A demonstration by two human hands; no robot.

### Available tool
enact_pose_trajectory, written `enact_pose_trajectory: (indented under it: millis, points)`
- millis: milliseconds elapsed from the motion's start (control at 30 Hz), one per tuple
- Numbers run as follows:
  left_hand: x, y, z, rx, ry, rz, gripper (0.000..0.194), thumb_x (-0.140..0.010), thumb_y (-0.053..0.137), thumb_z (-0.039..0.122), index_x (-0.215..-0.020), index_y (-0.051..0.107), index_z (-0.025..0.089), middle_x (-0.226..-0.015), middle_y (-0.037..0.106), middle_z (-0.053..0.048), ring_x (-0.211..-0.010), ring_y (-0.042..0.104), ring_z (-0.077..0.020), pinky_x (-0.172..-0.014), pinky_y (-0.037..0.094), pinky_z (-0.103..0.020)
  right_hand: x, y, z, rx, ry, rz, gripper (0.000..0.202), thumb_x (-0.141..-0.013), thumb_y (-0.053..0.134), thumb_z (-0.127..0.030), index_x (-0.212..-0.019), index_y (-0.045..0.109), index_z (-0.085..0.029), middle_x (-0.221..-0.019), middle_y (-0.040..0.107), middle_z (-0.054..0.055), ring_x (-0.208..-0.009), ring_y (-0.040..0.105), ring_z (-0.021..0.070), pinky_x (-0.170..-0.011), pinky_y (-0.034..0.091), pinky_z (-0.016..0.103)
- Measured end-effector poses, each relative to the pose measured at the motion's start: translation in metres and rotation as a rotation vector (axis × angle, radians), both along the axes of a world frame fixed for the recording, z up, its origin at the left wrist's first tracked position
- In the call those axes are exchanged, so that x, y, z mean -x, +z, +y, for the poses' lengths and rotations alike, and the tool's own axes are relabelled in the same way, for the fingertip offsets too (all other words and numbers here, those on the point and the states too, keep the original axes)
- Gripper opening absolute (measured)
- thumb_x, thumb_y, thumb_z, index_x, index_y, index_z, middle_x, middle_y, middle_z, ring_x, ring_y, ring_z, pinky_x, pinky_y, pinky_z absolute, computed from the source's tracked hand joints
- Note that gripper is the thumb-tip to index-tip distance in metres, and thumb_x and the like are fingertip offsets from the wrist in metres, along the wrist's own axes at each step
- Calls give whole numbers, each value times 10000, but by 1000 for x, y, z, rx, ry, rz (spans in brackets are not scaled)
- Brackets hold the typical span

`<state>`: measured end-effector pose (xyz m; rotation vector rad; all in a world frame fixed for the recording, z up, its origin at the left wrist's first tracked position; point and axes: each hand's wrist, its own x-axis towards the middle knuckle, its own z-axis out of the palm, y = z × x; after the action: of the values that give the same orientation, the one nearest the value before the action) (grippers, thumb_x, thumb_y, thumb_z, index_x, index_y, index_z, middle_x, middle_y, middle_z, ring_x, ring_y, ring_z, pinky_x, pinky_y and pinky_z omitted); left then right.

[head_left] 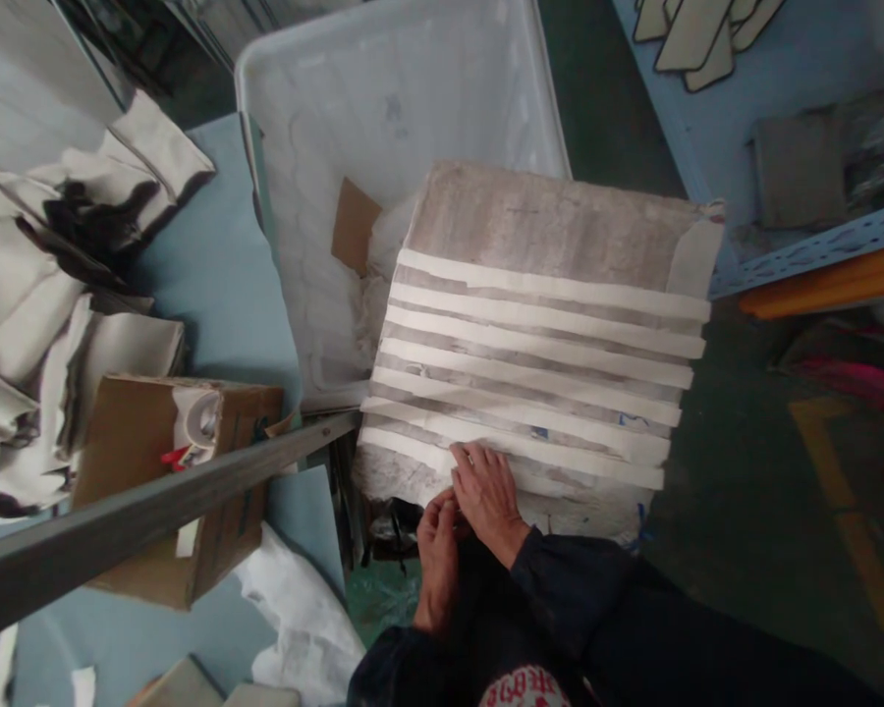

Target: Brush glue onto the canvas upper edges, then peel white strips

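Observation:
A worn, greyish board is in front of me, tilted across the opening of a white plastic bin. Several cream strips lie across it in roughly parallel rows. My right hand rests on the board's near edge, its fingers lying over the lowest strip. Just left of it, my left hand is closed in a pinch at the board's edge; what its fingertips hold is hidden. The two hands almost touch. Blue marks show near the right ends of the strips.
The white bin stands behind the board, with brown cardboard inside. A metal bar crosses the left side over a cardboard box. Cream fabric pieces are piled on the left table. A blue shelf stands right.

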<state>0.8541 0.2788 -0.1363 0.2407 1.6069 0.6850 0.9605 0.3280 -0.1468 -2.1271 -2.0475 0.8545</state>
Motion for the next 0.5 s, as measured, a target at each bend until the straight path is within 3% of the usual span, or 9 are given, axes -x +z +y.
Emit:
enact_pose_trajectory:
  millis: [500]
  points:
    - [11, 0, 5, -15, -50, -34, 583, -745, 795, 631, -1070, 762, 149, -1005, 792, -138, -861, 730, -237, -789, 547, -350, 7, -2, 8, 7, -74, -21, 122, -977, 576, -147, -1019, 667, -216, -1011, 659, 78, -987, 517, 266, -867, 355, 401]
